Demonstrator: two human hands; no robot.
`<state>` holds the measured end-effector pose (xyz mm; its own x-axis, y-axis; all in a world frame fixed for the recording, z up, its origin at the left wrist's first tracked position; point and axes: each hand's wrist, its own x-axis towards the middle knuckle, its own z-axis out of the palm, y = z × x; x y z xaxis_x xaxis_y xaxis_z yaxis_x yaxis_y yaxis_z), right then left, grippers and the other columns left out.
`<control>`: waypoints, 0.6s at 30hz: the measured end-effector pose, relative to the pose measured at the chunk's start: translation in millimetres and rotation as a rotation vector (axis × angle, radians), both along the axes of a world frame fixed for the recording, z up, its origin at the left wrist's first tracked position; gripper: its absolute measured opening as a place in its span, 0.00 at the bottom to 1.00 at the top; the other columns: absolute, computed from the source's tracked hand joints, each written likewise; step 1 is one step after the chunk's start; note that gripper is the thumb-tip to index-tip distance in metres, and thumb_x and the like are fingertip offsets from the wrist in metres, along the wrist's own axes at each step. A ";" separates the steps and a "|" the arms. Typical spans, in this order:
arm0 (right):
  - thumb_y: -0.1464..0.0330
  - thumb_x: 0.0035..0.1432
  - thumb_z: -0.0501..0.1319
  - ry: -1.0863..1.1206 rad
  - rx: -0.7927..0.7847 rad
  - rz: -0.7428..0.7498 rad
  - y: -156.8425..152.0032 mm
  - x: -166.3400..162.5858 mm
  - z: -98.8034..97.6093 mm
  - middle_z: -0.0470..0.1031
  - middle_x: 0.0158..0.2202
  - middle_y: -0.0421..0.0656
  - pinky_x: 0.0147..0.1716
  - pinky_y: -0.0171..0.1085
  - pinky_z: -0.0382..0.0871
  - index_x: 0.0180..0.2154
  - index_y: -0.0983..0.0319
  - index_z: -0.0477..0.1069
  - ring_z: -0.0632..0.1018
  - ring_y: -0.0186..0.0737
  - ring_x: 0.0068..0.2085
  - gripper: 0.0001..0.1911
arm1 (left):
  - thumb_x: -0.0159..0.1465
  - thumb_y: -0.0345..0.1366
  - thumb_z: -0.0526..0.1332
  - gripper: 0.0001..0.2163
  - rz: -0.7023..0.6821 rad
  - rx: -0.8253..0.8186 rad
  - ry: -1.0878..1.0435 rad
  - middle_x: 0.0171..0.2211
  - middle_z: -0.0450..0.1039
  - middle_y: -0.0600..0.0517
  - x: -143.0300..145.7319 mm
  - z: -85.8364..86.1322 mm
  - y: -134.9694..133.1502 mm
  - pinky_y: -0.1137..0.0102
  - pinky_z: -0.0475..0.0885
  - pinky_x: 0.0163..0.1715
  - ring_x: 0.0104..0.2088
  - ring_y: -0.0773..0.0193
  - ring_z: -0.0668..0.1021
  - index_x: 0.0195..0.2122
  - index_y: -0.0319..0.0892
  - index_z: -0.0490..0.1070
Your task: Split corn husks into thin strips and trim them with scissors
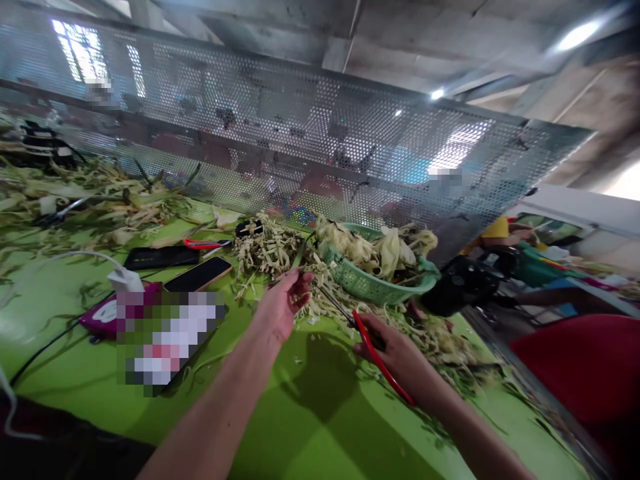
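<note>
My left hand [283, 303] is raised over the middle of the green table, its fingers curled and closed on a thin green leaf strip [299, 254]. To its right, my right hand [395, 353] grips red-handled scissors [368, 337], with the blades pointing up and left toward the left hand. Beneath and behind both hands lies a pile of cut, dried leaf pieces [270, 250]. A light green plastic basket [373, 283] holding pale, crumpled husk-like leaves [395, 253] stands just beyond them.
Several phones, one a dark phone [200, 274], lie left beside a purple power strip [103, 317] with a white charger [125, 279]. Another red-handled pair of scissors [200, 245] lies behind. A perforated metal screen [280, 127] borders the table; a red chair [580, 360] stands right.
</note>
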<state>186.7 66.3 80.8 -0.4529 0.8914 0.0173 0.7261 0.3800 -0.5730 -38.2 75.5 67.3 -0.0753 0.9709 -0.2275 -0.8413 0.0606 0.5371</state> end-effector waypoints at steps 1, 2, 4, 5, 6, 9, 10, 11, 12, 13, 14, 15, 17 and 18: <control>0.55 0.56 0.60 0.006 0.004 0.002 1.2 -0.4 -1.1 0.75 0.34 0.42 0.41 0.41 0.68 0.49 0.59 0.67 0.75 0.48 0.40 0.22 | 0.60 0.32 0.61 0.05 0.002 -0.001 -0.001 0.31 0.77 0.51 0.1 0.3 -0.2 0.75 0.72 0.29 0.25 0.73 0.74 0.36 0.40 0.73; 0.55 0.55 0.60 0.014 0.006 0.005 2.6 -0.4 -2.5 0.75 0.34 0.42 0.42 0.42 0.67 0.49 0.59 0.67 0.75 0.48 0.41 0.23 | 0.60 0.32 0.61 0.05 0.004 -0.005 -0.002 0.31 0.77 0.51 0.3 0.5 -0.4 0.75 0.72 0.29 0.25 0.74 0.74 0.36 0.39 0.73; 0.55 0.55 0.61 0.033 0.004 0.007 5.1 0.4 -5.5 0.75 0.36 0.43 0.43 0.42 0.67 0.49 0.60 0.68 0.75 0.49 0.42 0.23 | 0.60 0.32 0.61 0.04 0.016 -0.017 -0.002 0.30 0.77 0.52 0.8 0.8 -0.5 0.75 0.72 0.28 0.24 0.74 0.73 0.36 0.40 0.73; 0.55 0.54 0.61 0.044 -0.005 0.003 6.1 1.0 -6.9 0.75 0.37 0.43 0.43 0.42 0.67 0.49 0.60 0.68 0.75 0.49 0.42 0.23 | 0.60 0.32 0.61 0.04 0.021 -0.024 0.002 0.30 0.77 0.52 1.1 1.0 -0.5 0.76 0.71 0.28 0.24 0.74 0.73 0.36 0.40 0.73; 0.55 0.54 0.61 0.056 -0.019 -0.002 6.8 1.5 -8.1 0.75 0.38 0.43 0.43 0.42 0.68 0.49 0.60 0.68 0.75 0.48 0.42 0.24 | 0.60 0.32 0.61 0.04 0.025 -0.030 0.008 0.30 0.77 0.52 1.4 1.1 -0.5 0.76 0.71 0.28 0.24 0.74 0.73 0.36 0.40 0.73; 0.54 0.54 0.61 0.090 -0.075 -0.021 7.5 2.6 -9.4 0.76 0.39 0.42 0.41 0.39 0.69 0.48 0.59 0.68 0.76 0.46 0.40 0.23 | 0.60 0.32 0.62 0.05 0.031 -0.039 0.028 0.31 0.78 0.51 2.1 1.6 -0.7 0.75 0.71 0.28 0.24 0.73 0.73 0.36 0.40 0.74; 0.55 0.54 0.62 0.099 -0.087 -0.022 7.3 2.8 -9.3 0.76 0.38 0.42 0.40 0.39 0.69 0.47 0.59 0.68 0.76 0.46 0.40 0.22 | 0.60 0.32 0.62 0.05 0.033 -0.043 0.033 0.31 0.78 0.51 2.3 1.9 -0.8 0.75 0.71 0.28 0.24 0.73 0.74 0.36 0.39 0.74; 0.55 0.54 0.62 0.107 -0.092 -0.019 7.0 2.9 -8.9 0.76 0.38 0.41 0.40 0.38 0.69 0.46 0.59 0.69 0.76 0.45 0.40 0.21 | 0.60 0.32 0.61 0.04 0.036 -0.048 0.035 0.30 0.78 0.51 2.5 2.1 -0.8 0.76 0.71 0.27 0.24 0.73 0.73 0.36 0.39 0.74; 0.56 0.54 0.62 0.113 -0.095 -0.014 6.6 2.9 -8.4 0.76 0.37 0.42 0.40 0.38 0.69 0.46 0.59 0.69 0.76 0.45 0.40 0.20 | 0.60 0.32 0.61 0.04 0.037 -0.051 0.034 0.30 0.78 0.51 2.6 2.3 -0.8 0.76 0.70 0.27 0.24 0.74 0.73 0.35 0.39 0.74; 0.56 0.53 0.62 0.119 -0.096 -0.010 6.3 2.8 -7.9 0.76 0.37 0.42 0.40 0.38 0.69 0.45 0.59 0.69 0.76 0.45 0.40 0.20 | 0.60 0.32 0.61 0.04 0.038 -0.055 0.032 0.30 0.77 0.51 2.7 2.3 -0.8 0.76 0.70 0.27 0.24 0.74 0.73 0.35 0.39 0.74; 0.56 0.53 0.62 0.122 -0.099 -0.007 5.9 2.6 -7.4 0.76 0.37 0.42 0.40 0.38 0.68 0.45 0.59 0.69 0.76 0.45 0.39 0.20 | 0.60 0.32 0.61 0.04 0.040 -0.058 0.029 0.30 0.77 0.51 2.9 2.0 -0.7 0.76 0.70 0.27 0.24 0.74 0.73 0.35 0.39 0.73; 0.56 0.53 0.62 0.125 -0.104 -0.004 5.7 2.2 -6.9 0.76 0.38 0.43 0.40 0.38 0.68 0.45 0.59 0.69 0.76 0.45 0.39 0.20 | 0.60 0.32 0.61 0.04 0.040 -0.057 0.027 0.30 0.77 0.51 3.0 1.6 -0.5 0.76 0.70 0.27 0.24 0.74 0.73 0.35 0.39 0.73; 0.56 0.53 0.62 0.130 -0.122 -0.006 5.3 1.1 -6.0 0.76 0.38 0.43 0.40 0.38 0.68 0.44 0.60 0.69 0.75 0.45 0.39 0.20 | 0.60 0.31 0.62 0.04 0.040 -0.046 0.027 0.31 0.78 0.51 3.1 0.4 -0.2 0.76 0.70 0.26 0.24 0.74 0.73 0.36 0.39 0.73; 0.56 0.53 0.62 0.129 -0.127 -0.009 5.2 0.5 -5.5 0.76 0.39 0.43 0.39 0.38 0.68 0.44 0.60 0.69 0.75 0.44 0.39 0.19 | 0.60 0.31 0.62 0.04 0.040 -0.042 0.027 0.31 0.78 0.51 3.2 -0.2 0.0 0.76 0.70 0.26 0.24 0.73 0.73 0.36 0.38 0.73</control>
<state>187.1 71.4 75.3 -0.4458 0.8943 -0.0377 0.6463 0.2925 -0.7048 -35.0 75.5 67.1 -0.1206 0.9566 -0.2653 -0.8287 0.0502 0.5575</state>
